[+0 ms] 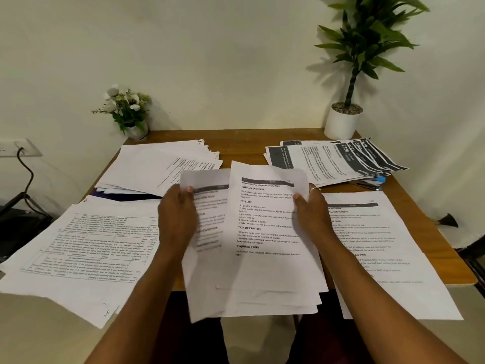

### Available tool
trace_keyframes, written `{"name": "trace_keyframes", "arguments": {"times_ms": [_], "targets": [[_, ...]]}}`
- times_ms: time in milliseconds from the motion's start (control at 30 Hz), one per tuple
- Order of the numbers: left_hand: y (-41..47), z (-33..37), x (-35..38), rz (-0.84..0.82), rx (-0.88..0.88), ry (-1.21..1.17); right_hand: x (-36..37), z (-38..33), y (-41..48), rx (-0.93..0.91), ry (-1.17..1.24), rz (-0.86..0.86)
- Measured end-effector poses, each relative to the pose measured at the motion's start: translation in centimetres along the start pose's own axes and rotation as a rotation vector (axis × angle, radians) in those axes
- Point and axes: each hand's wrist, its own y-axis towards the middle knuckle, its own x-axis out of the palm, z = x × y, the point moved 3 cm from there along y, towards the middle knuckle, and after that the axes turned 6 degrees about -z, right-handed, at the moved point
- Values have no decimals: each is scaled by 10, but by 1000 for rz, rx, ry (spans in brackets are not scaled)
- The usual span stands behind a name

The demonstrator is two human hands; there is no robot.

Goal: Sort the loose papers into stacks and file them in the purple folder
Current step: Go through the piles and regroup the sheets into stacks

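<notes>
I hold a bundle of printed sheets (pixel 265 232) upright over the table's near edge. My left hand (pixel 178 214) grips its left edge, with the thumb on a sheet that is pulled out to the left. My right hand (pixel 312 214) grips the right edge, thumb on the front page. A stack with tables (pixel 86 248) lies at the near left, a fanned white stack (pixel 157 166) at the far left, a dark-banded stack (pixel 338 161) at the far right, and a text stack (pixel 380 245) at the near right. A strip of the purple folder (pixel 126 197) shows under the far left stack.
A wooden table (pixel 249 143) stands against a white wall. A small flower pot (pixel 128 114) sits at the back left corner and a tall plant in a white pot (pixel 343 122) at the back right. A blue stapler (pixel 372 183) lies by the dark-banded stack.
</notes>
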Motion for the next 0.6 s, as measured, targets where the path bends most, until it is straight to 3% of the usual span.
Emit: {"name": "trace_keyframes", "arguments": {"times_ms": [200, 300, 600], "targets": [[34, 32, -68, 193, 185, 49, -2, -1, -1, 20, -26, 13], [51, 32, -102, 269, 167, 39, -3, -4, -2, 11, -29, 27], [39, 26, -47, -2, 16, -98, 0, -7, -7, -11, -33, -13]]}}
